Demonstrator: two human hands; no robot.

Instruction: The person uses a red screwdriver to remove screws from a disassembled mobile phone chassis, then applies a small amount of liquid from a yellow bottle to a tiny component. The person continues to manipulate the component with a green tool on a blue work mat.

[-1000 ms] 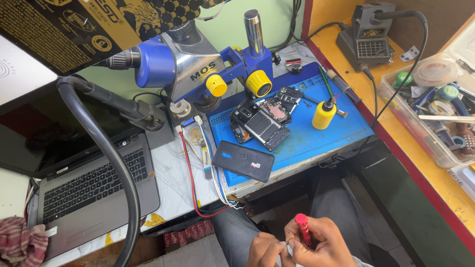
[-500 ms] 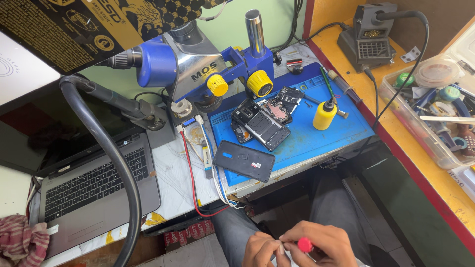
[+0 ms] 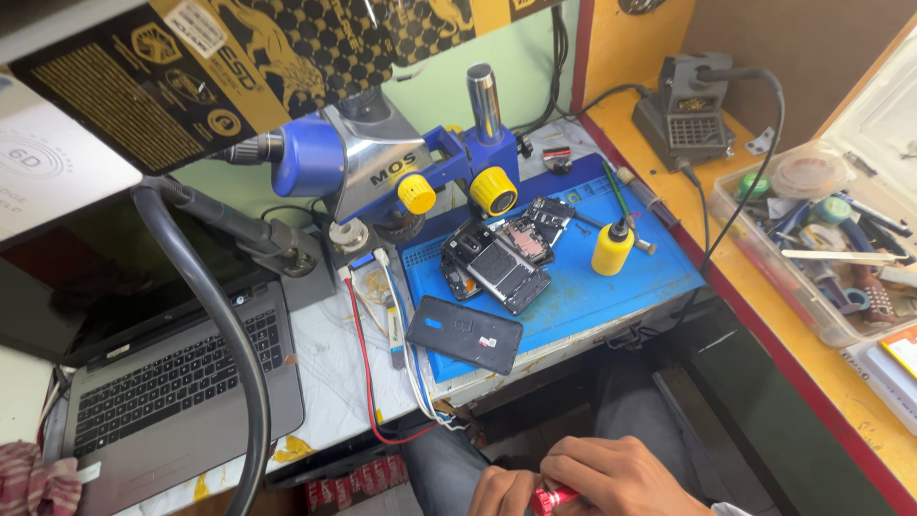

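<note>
1. The bench [image 3: 334, 401] spans the scene, white-topped at the left and middle, with a yellow, red-edged stretch at the right.
2. A black sheet with gold emblems and a yellow label patch [image 3: 191, 57] hangs over the far left; below it at the left edge sits a white sign with a round grey mark [image 3: 38, 172].
3. A grey laptop [image 3: 172, 392] lies open at the near left.
4. A blue microscope [image 3: 382, 172] with yellow knobs stands at the far middle.
5. The blue mat [image 3: 611, 277] carries an opened phone [image 3: 497, 268], a black back cover [image 3: 465, 334] with a small white sticker, and a yellow bottle [image 3: 612, 248].
6. A clear plastic tray [image 3: 821, 239] of mixed tools sits at the right; a grey soldering station [image 3: 690, 115] stands far right.
7. The hands are low at the near edge, pressed close together: the right hand [image 3: 611, 478] curls around a red-handled tool [image 3: 552, 499], and the left hand [image 3: 501, 492] touches it beside.
</note>
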